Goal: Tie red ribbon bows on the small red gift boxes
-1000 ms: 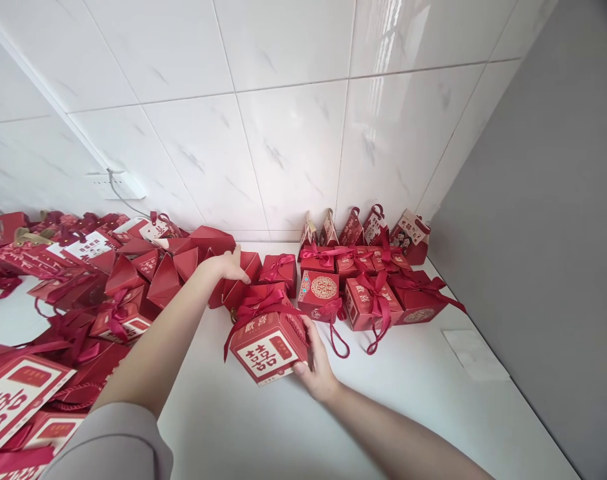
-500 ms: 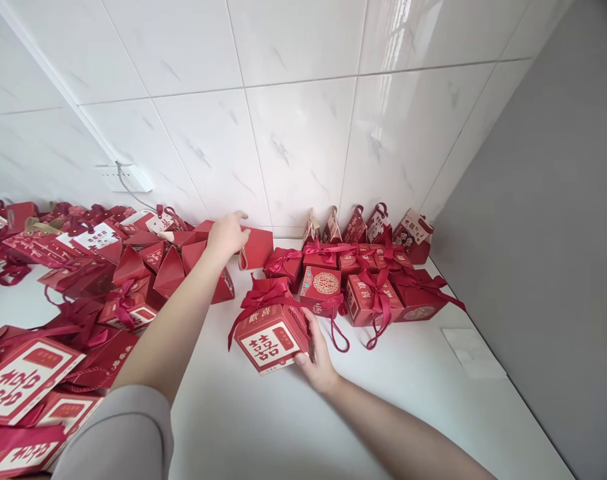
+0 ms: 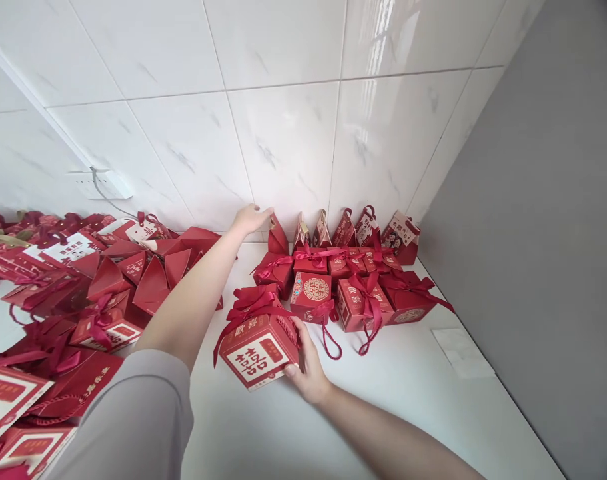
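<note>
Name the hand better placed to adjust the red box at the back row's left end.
Probably the left hand: it is at the top of the red box, while the right hand holds a ribboned box.

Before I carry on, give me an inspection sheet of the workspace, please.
Surface: white table, boxes along its wall side and left.
Job's things: white-labelled box, near ribboned boxes; red peaked box, beside a row of peaked boxes.
Clutter: jumbled red boxes at left; flat white sheet at right.
Left grip: at the red peaked box's tip; hold unclear.
Right grip: holds the white-labelled box by its right side.
Cables: grey cable, from wall socket down toward the boxes.
Surroundings: tiled wall; grey panel at right.
</note>
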{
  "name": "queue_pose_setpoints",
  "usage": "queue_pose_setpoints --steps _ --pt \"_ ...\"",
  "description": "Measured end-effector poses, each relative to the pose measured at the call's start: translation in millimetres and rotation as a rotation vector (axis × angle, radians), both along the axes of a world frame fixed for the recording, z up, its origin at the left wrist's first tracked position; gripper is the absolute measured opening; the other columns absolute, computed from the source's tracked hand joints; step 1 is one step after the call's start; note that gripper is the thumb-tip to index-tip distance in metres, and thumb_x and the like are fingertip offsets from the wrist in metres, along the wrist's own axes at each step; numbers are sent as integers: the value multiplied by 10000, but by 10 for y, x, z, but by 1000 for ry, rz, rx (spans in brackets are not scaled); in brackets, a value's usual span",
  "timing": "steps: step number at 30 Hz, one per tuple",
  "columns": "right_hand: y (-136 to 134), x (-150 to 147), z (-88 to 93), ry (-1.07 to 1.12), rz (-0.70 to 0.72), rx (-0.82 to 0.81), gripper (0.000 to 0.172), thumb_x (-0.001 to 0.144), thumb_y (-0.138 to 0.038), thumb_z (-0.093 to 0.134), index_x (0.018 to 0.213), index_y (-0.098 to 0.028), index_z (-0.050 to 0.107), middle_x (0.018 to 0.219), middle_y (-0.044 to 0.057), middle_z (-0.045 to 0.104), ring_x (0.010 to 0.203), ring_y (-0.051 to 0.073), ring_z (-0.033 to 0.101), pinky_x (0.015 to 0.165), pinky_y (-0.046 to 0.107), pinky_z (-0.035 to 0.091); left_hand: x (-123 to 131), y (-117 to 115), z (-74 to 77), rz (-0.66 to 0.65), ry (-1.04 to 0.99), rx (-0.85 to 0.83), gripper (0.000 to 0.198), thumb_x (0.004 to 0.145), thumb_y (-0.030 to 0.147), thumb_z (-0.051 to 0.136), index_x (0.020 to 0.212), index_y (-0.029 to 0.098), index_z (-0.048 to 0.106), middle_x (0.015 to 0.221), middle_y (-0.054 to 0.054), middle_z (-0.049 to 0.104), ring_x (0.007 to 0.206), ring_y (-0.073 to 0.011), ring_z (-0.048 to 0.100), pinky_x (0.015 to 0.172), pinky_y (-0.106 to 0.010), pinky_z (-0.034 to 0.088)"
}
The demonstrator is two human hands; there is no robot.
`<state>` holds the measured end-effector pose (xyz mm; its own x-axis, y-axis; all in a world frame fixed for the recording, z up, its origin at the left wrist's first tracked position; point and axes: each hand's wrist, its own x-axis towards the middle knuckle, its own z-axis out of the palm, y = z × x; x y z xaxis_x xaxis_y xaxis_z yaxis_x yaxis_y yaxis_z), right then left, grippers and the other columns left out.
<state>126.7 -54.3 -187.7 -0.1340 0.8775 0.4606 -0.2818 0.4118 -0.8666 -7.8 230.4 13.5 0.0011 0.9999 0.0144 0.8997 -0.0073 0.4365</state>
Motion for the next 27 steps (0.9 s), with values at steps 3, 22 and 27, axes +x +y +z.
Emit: queue_pose_setpoints --steps 3,22,27 --pt "5 -4 12 2 2 0 912 834 -661 610 1544 -238 223 1525 152 404 1387 357 428 1146 536 354 -47 -100 -144 -46 -6 -191 796 844 774 387 1318 172 600 1259 -200 672 1093 -361 672 815 -402 571" --pt "0 32 50 -46 -13 16 901 849 -657 591 1548 -237 208 1539 148 391 1376 352 438 1152 528 344 -1030 -71 -300 39 525 -159 361 919 400 613 1165 137 632 1231 -127 637 1164 -271 595 1014 -524 459" --pt "-1 31 43 -61 -17 10 923 842 -683 579 1552 -233 197 1549 151 370 1399 354 411 1159 529 335 -1034 -31 -177 -27 565 -50 159 826 297 687 882 152 724 1058 -143 713 1098 -283 637 954 -360 459"
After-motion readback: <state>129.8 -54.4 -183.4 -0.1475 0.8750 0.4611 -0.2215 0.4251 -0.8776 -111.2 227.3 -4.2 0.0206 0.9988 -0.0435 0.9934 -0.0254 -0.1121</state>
